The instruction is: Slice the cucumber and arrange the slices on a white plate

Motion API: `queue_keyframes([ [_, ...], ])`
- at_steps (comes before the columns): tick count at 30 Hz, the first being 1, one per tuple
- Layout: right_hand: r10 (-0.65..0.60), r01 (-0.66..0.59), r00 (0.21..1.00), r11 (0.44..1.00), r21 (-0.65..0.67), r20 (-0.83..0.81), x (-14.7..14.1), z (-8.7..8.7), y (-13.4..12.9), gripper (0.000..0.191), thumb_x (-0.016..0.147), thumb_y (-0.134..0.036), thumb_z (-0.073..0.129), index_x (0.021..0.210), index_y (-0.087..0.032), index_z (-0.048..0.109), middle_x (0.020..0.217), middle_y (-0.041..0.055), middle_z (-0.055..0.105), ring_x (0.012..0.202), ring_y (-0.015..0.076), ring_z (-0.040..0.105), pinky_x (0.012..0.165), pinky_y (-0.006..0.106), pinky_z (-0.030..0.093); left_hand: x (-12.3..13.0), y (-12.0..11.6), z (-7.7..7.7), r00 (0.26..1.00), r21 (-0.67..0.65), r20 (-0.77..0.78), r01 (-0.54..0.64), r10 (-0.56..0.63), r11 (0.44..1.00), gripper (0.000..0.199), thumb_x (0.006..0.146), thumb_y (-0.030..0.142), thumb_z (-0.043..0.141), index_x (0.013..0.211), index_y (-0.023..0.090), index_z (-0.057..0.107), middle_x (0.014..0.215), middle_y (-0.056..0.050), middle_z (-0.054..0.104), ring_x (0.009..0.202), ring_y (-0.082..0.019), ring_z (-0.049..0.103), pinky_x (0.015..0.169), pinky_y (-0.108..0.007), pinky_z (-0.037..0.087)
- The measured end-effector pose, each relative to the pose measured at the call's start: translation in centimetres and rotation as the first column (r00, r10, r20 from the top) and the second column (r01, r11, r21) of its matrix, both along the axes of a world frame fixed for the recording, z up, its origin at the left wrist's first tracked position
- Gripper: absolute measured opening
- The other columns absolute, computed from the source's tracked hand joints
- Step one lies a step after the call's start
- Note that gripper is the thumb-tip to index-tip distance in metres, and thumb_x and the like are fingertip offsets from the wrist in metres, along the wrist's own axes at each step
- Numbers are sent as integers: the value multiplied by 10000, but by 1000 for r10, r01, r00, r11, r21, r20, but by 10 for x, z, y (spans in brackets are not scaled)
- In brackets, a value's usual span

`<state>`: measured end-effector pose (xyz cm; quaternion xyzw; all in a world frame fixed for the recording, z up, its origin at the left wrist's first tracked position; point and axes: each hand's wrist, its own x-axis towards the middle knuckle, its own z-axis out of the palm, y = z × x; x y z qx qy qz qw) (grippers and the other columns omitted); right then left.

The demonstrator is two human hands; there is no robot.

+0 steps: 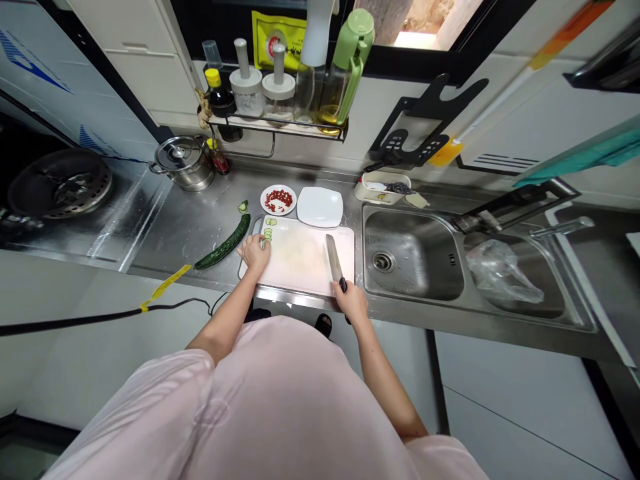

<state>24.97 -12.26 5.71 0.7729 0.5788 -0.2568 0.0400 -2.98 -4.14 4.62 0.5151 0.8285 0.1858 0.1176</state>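
A white cutting board [305, 267] lies on the steel counter in front of me. My right hand [352, 303] grips the black handle of a kitchen knife [334, 257], its blade resting over the board's right side. At the board's left edge, my left hand [255, 253] has its fingers bent down by several cucumber slices [268, 235]; whether it pinches one is hidden. Left of that hand lies a long dark green cucumber [223, 244], with a cut-off end piece [243, 207] above it. Behind the board are a plate of chopped red pieces [279, 200] and a white square plate [320, 207].
A double sink [413, 257] with a plastic bag [503, 270] is on the right. A lidded pot [184, 163] and a black wok [60, 183] stand left. A wall rack [280, 127] holds bottles and jars. A cable [75, 325] hangs by the counter front.
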Motion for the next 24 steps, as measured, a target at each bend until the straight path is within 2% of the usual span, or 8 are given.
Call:
queue_keyframes([
  [5, 12, -12, 1000, 1000, 1, 11, 1, -3, -1, 543, 896, -564, 294, 1030, -165, 638, 984, 139, 669, 918, 246, 619, 716, 289, 402, 2, 29, 0, 999, 18, -31, 23, -22, 1000, 322, 855, 354, 445, 1134, 281, 587, 1141, -95, 561, 1091, -270, 471, 920, -425, 294],
  [12, 19, -19, 1000, 1000, 1, 7, 3, -4, 0, 552, 891, -575, 298, 1034, -162, 636, 964, 135, 669, 906, 242, 618, 697, 271, 395, 7, 63, -5, 993, -44, -84, 80, -83, 996, 360, 856, 339, 449, 1197, 286, 553, 1166, -113, 544, 1119, -291, 441, 925, -444, 275],
  [18, 27, -27, 1000, 1000, 2, -1, 5, -4, 2, 546, 890, -575, 310, 1038, -166, 639, 953, 133, 671, 914, 248, 619, 698, 271, 400, 7, 74, -6, 980, -111, -154, 107, -123, 988, 316, 865, 321, 442, 1140, 265, 587, 1148, -119, 560, 1114, -286, 439, 916, -439, 271],
  [24, 27, -27, 1000, 1000, -10, 13, 4, -4, 2, 554, 896, -574, 299, 1042, -162, 638, 973, 139, 667, 934, 245, 617, 711, 271, 401, 5, 78, -8, 986, -71, -127, 102, -110, 992, 221, 841, 268, 481, 1021, 248, 608, 1109, -93, 601, 1085, -252, 477, 900, -391, 303],
])
